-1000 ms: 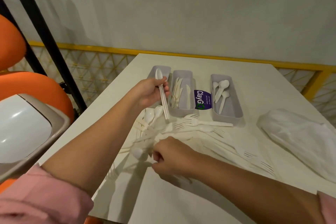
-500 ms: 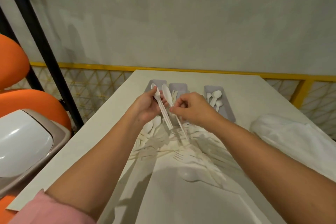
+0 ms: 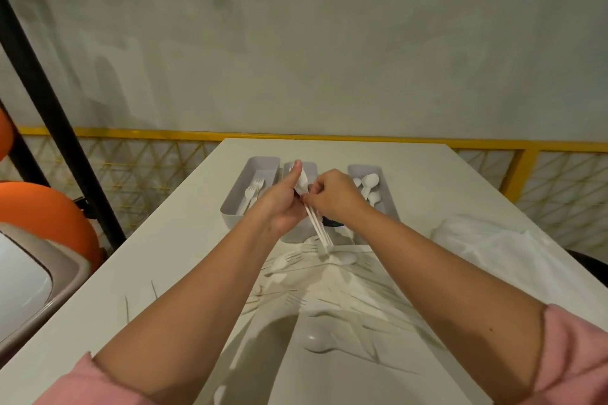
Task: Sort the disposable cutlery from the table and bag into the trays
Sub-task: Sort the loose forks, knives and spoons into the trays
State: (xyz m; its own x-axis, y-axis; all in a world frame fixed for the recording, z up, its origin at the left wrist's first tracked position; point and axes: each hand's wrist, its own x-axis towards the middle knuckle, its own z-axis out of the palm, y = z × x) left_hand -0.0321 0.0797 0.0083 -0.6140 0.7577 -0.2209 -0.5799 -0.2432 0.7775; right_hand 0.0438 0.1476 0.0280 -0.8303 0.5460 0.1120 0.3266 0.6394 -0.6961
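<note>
The bundle of spoons (image 3: 318,228) is held just above the middle tray (image 3: 296,235). The left hand (image 3: 279,205) grips it with curled fingers. The right hand (image 3: 335,196) pinches it at the necks, probably squaring up the pieces, though the fingers overlap. I judge the step as gathering spoons. Next, the bundle should go into the spoon tray (image 3: 390,207), right of the middle tray. The hands hide what the middle tray holds, and the loose pile (image 3: 329,293) in front of it is white on white.

both bare forearms (image 3: 197,306) reach forward and meet in the middle, pink sleeves (image 3: 579,355) sitting near the elbows. the left hand (image 3: 283,207) curls round a bundle of spoons (image 3: 318,228), thumb pointing up. the right hand (image 3: 335,196), knuckles up, pinches the same bundle right against it.
</note>
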